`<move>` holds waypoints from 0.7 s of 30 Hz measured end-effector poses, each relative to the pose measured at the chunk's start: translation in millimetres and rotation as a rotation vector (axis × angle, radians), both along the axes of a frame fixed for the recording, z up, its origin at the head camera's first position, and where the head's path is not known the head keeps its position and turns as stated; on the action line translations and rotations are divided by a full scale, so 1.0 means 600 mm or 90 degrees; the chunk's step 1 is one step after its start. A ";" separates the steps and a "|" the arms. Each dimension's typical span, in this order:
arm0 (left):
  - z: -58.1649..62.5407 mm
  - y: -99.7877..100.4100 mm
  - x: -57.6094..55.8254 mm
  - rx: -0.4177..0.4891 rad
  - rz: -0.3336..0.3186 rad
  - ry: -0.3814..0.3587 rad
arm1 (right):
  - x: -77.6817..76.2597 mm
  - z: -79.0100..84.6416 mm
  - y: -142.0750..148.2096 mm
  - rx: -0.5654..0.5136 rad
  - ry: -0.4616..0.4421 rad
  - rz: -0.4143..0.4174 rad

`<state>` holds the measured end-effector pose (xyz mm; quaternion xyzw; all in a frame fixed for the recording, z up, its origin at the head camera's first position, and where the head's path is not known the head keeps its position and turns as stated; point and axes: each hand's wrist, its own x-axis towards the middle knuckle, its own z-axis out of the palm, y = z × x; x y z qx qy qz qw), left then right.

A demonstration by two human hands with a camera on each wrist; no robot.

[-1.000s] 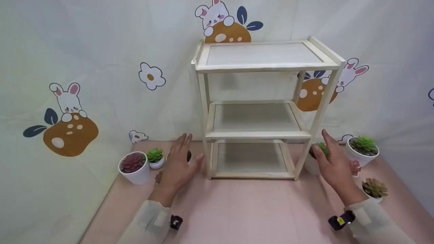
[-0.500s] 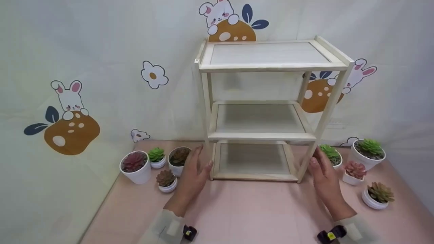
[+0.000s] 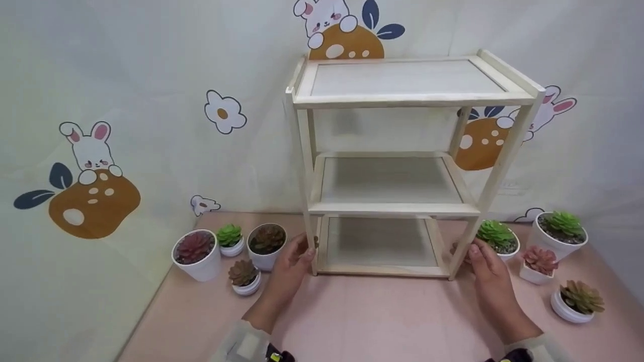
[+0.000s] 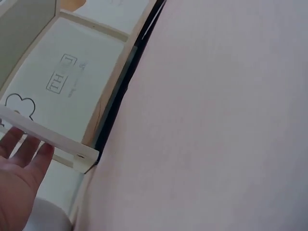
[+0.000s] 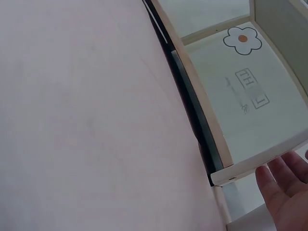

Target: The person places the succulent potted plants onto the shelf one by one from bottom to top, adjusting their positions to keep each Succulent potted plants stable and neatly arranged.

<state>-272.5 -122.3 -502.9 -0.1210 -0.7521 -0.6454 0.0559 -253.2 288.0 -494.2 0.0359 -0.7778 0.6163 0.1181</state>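
A three-tier wooden shelf rack stands upright against the wall in the head view, its three boards bare. Low on its left front leg, my left hand grips the wood, thumb in front and fingertips showing behind. My right hand holds the right front leg at about the same height, some fingers reaching behind it. In the left wrist view, the fingers of the left hand lie against the pale upright. The right wrist view has the right hand touching the other upright.
Left of the rack are potted succulents: a dark red one, a small green one and two brown ones. To the right stand green, pink and brownish ones. A pink cloth covers the table.
Both hands have moved inward, from apart and straight-fingered beside the rack to gripping its front legs near the bottom. The rack now appears slightly larger and nearer in the head view.
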 end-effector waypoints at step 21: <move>-0.016 -0.002 -0.011 0.108 -0.006 -0.063 | -0.002 -0.008 -0.008 -0.037 -0.036 -0.039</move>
